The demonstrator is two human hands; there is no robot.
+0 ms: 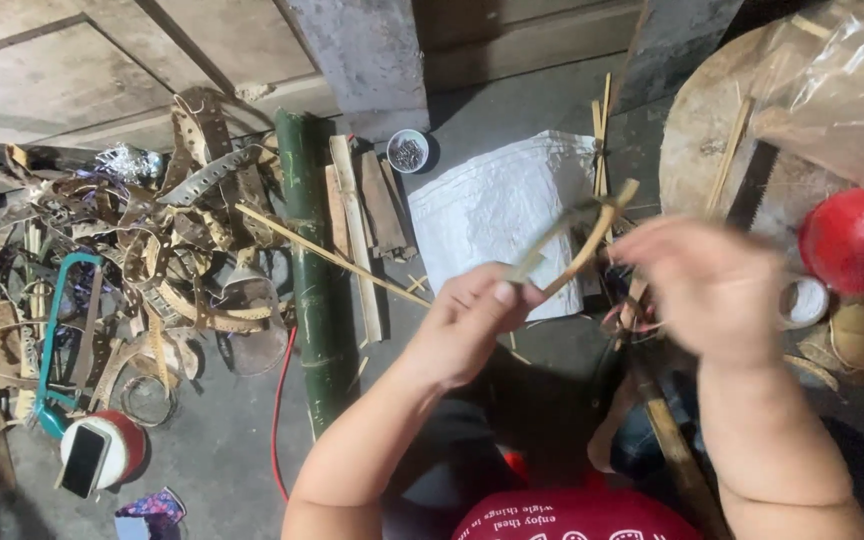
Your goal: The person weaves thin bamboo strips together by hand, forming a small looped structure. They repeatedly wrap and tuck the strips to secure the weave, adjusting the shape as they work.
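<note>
Bamboo strips being worked between both hands above the floor.
Left hand (467, 320) is clamped on thin bamboo strips (582, 240); right hand (712, 285) is blurred, grip unclear, just beside them. Next move likely needs steady bending.

Green bamboo pole (304, 270), red ball (857, 240) (glossy), white sack (497, 205).

Phone (83, 459) on tin (124, 447), bamboo pole (309, 270) rightward

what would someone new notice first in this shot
Two bare hands at centre: the left hand pinches a thin bamboo strip, the right hand blurred beside it. To the left, a tangled heap of perforated strips beside a green bamboo pole; a red ball sits far right.
</note>
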